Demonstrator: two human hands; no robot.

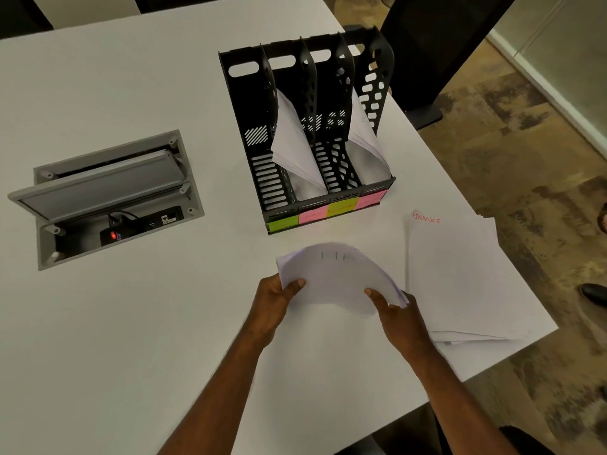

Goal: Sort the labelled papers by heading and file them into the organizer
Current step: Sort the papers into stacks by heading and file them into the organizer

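Both my hands hold one bent stack of white papers (335,277) just above the table, in front of the organizer. My left hand (274,302) grips its left edge and my right hand (395,315) its right edge. A faint dark heading shows on the top sheet, too blurred to read. The black four-slot organizer (259,126) stands behind, with green, pink, yellow and pink labels along its front. Papers (292,149) lean in its second slot and more papers (364,136) in its fourth. A flat stack headed FINANCE in red (460,277) lies at the right.
An open grey cable box (105,198) with plugs inside is sunk into the white table (131,339) at the left. The table's right edge runs just past the FINANCE stack. A dark chair (433,44) stands behind the organizer. A shoe (594,293) shows on the floor at right.
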